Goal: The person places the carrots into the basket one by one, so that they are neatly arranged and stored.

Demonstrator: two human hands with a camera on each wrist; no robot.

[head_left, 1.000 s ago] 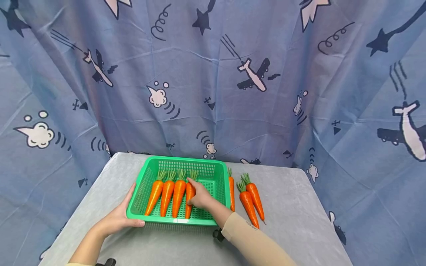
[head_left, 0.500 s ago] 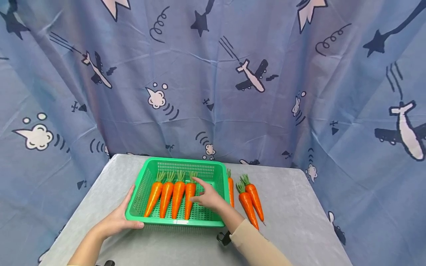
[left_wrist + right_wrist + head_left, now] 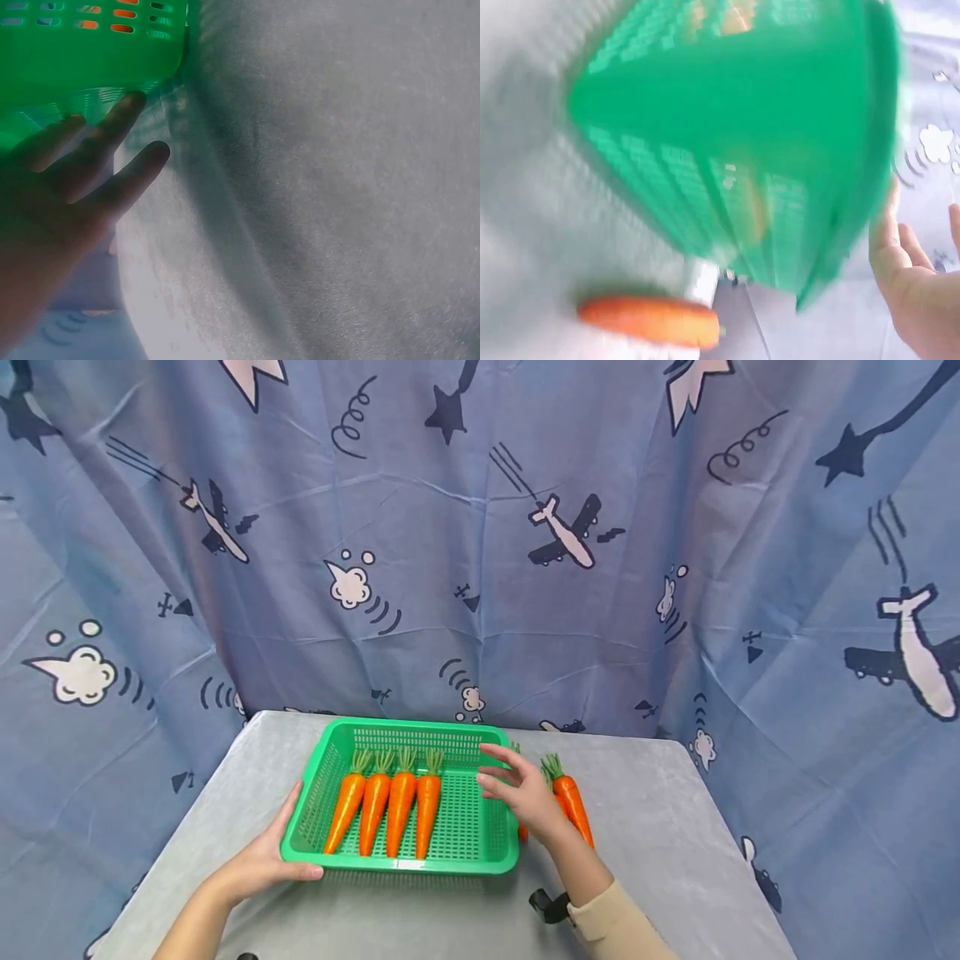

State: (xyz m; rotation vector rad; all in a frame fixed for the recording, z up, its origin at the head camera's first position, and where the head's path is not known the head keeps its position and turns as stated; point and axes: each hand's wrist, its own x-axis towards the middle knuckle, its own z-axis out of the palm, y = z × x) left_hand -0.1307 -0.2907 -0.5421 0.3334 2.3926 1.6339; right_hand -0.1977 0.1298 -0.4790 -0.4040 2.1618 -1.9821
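Note:
In the head view a green plastic basket [image 3: 420,865] stands on the table, with several carrots [image 3: 401,802] lying side by side in its left half, green tops toward the back. My left hand [image 3: 258,860] rests against its front left corner, straight fingers along the side and thumb along the front. In the left wrist view the fingers [image 3: 112,124] are spread against the basket's outer wall. My right hand [image 3: 528,793] is over the right rim, fingers apart and holding nothing. Partly hidden behind it are carrots outside the basket, one of them a carrot [image 3: 573,806] with its top showing.
A grey-white cloth covers the table [image 3: 675,827]. Behind it hangs a blue curtain [image 3: 420,635] printed with airplanes. In the right wrist view a carrot [image 3: 652,319] lies on the table beside the basket.
My right hand has let go of the rightmost carrot in the basket, lifted away and moved right over the rim. My left hand stays at the corner.

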